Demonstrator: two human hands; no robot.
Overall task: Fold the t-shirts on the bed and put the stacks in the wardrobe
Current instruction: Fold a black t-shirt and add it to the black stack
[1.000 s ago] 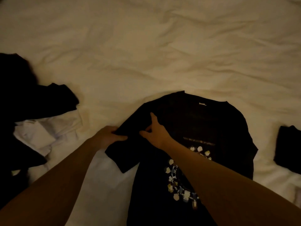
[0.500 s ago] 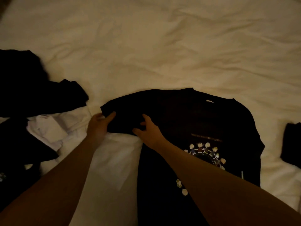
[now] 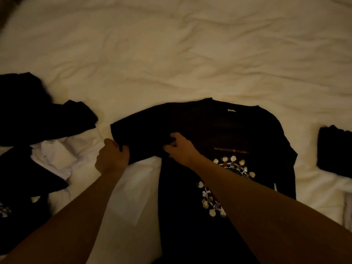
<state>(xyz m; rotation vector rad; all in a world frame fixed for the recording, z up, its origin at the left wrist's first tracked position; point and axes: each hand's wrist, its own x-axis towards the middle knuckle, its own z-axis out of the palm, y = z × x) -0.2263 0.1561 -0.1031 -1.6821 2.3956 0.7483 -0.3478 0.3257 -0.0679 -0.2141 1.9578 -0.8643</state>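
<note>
Your left hand [image 3: 112, 159] has its fingers curled round the cuff edge of the sleeve [image 3: 141, 134], and your right hand [image 3: 181, 149] pinches the same sleeve where it meets the body. That black printed t-shirt [image 3: 238, 134] lies front-up on the cream bed sheet [image 3: 181, 54]. Left of the shirt sits a heap of black and white clothes [image 3: 43, 141]; to its right, a folded black garment [image 3: 335, 151].

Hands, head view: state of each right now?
Left hand: closed, gripping the end of the black t-shirt sleeve.
Right hand: closed, pinching the same sleeve near the shoulder.
</note>
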